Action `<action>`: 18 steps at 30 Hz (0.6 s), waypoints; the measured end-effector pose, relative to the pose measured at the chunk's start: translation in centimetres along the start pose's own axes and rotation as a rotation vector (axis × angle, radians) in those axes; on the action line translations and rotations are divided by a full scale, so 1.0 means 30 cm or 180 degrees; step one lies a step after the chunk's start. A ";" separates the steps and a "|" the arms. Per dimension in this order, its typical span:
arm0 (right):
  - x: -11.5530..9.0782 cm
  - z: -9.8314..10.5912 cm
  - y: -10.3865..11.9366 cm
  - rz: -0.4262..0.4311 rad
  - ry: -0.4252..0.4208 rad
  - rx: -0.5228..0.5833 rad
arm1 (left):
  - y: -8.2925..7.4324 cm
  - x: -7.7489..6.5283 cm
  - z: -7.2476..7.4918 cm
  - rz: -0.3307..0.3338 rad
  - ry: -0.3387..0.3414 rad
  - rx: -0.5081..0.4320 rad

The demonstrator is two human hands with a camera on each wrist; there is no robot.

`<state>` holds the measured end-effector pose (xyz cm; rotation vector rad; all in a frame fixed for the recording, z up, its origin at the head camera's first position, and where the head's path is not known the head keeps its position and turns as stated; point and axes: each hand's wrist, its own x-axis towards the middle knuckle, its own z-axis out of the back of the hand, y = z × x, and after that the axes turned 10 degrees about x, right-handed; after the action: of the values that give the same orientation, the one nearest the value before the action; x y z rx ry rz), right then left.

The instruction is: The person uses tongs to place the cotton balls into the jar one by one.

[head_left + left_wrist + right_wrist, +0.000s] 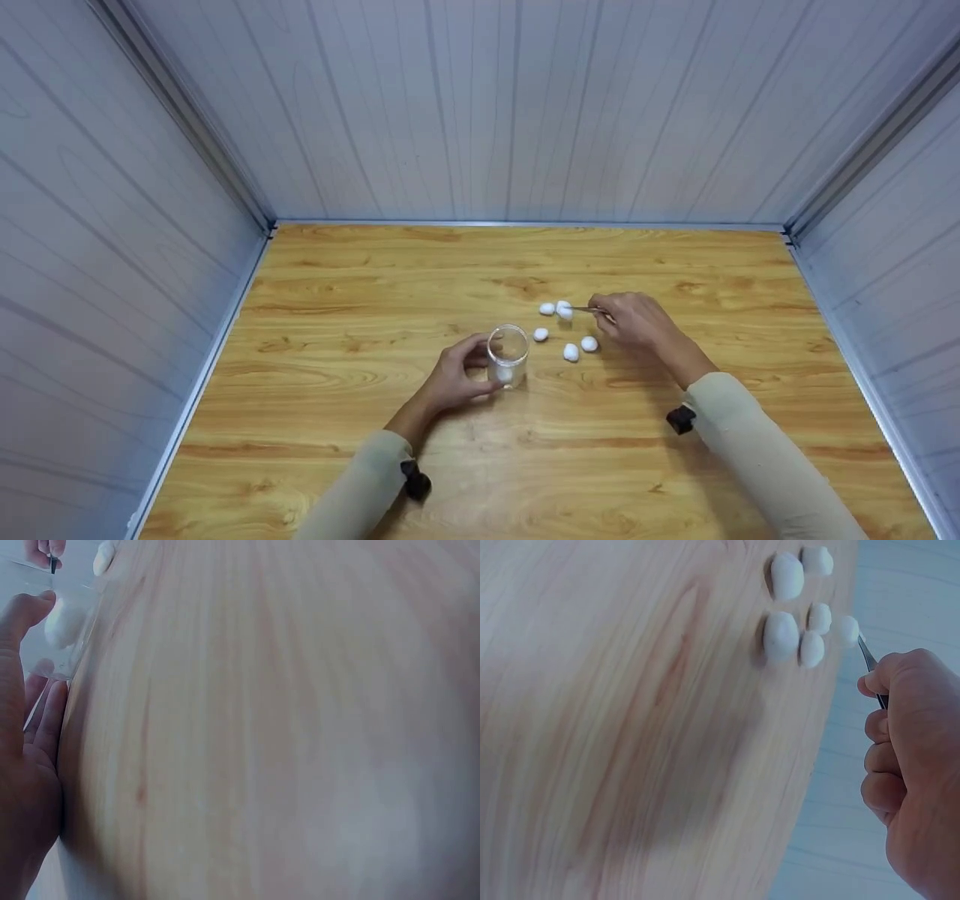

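My left hand (457, 377) holds a clear glass jar (493, 367) round its side, thumb and fingers on either side of it. The jar stands upright on the table with its mouth uncovered. A white cotton ball (64, 621) shows through its wall in the left wrist view. In my right hand (636, 319) is a pair of metal tweezers (868, 654), gripped with the fingers curled. At the tips of the tweezers is another cotton ball (847, 631), seemingly raised off the table. Several loose cotton balls (571, 352) lie between the jar and my right hand.
The wood-grain table (337, 300) is bordered by a pale panel at the back (480, 112) and by panels on the left (90, 262) and right (900, 225). A black wrist strap piece (680, 419) sits at the right sleeve.
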<state>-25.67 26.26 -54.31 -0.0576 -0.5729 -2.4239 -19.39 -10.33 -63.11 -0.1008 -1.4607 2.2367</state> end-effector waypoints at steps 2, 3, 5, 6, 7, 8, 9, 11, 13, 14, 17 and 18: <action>0.003 0.009 0.000 0.0018 -0.0031 -0.0024 | 0.000 0.000 0.000 0.0007 0.0006 0.0001; 0.004 0.013 0.001 0.0021 -0.0046 -0.0035 | 0.000 0.001 0.000 0.0007 0.0012 0.0007; 0.006 0.020 0.002 0.0025 -0.0072 -0.0050 | 0.000 0.001 0.000 0.0000 0.0013 0.0013; 0.007 0.023 0.002 0.0025 -0.0085 -0.0054 | 0.000 0.000 -0.001 -0.0006 0.0013 0.0018; 0.008 0.026 0.003 0.0028 -0.0096 -0.0058 | 0.001 0.000 -0.001 -0.0013 0.0014 0.0025; 0.008 0.028 0.004 0.0032 -0.0105 -0.0064 | 0.001 0.000 -0.001 -0.0021 0.0014 0.0037; 0.008 0.030 0.005 0.0037 -0.0114 -0.0075 | 0.002 0.000 -0.001 -0.0031 0.0010 0.0037; 0.007 0.033 0.008 0.0048 -0.0120 -0.0088 | 0.002 -0.001 -0.001 -0.0055 -0.0001 0.0036; 0.006 0.034 0.011 0.0058 -0.0122 -0.0111 | 0.002 -0.001 0.000 -0.0071 0.0005 0.0031; 0.006 0.034 0.012 0.0057 -0.0118 -0.0124 | 0.001 -0.001 0.001 -0.0075 0.0008 0.0031; 0.007 0.035 0.016 0.0043 -0.0093 -0.0149 | -0.002 -0.002 0.001 -0.0078 0.0014 0.0044; 0.007 0.036 0.018 0.0042 -0.0087 -0.0162 | -0.003 -0.002 0.002 -0.0077 0.0016 0.0046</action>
<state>-25.63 26.22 -53.09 -0.1158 -0.5215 -2.4282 -19.31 -10.36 -63.01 -0.0836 -1.4356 2.2257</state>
